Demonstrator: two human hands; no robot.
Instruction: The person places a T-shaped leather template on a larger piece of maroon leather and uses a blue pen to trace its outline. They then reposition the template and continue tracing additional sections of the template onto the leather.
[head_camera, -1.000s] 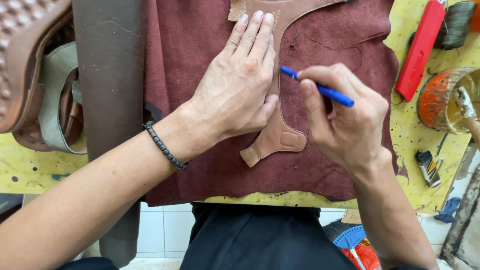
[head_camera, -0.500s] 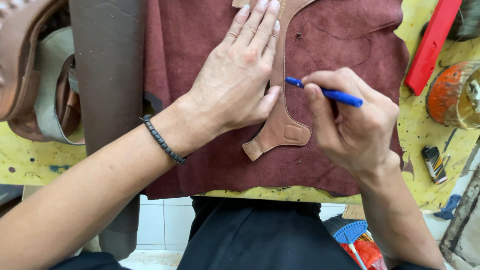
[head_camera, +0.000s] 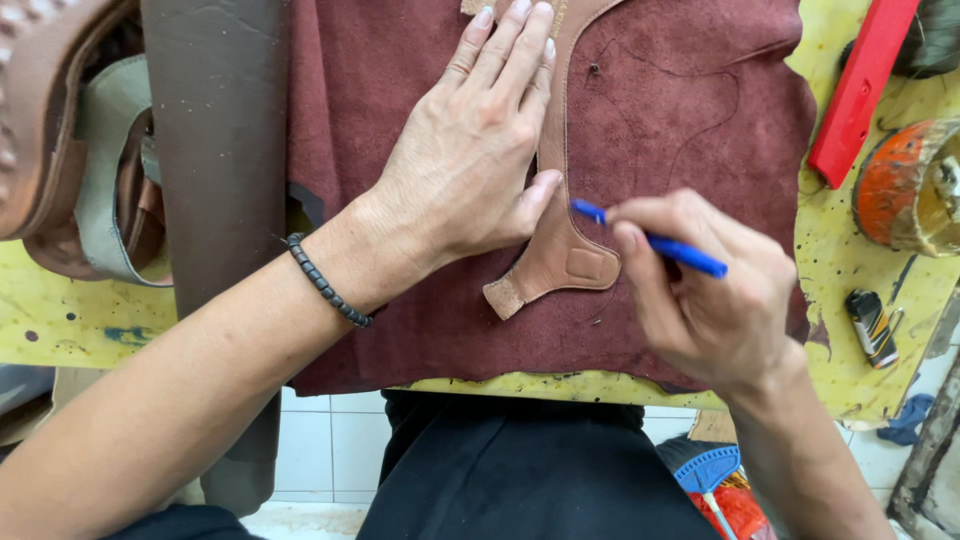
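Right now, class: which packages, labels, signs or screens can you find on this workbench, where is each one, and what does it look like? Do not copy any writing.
No signs or screens show.
Tin: right edge of the bench, round, with an orange and cream printed wrapper, partly cut off.
Lighter: lower right on the yellow bench, small, oblong, with a dark printed casing with orange and white stripes.
Red bar: top right, long and flat, with no label visible.

Our arms are bare of sleeves, a dark beaded bracelet (head_camera: 325, 282) circles our left wrist, and black clothing (head_camera: 520, 470) shows at six o'clock.
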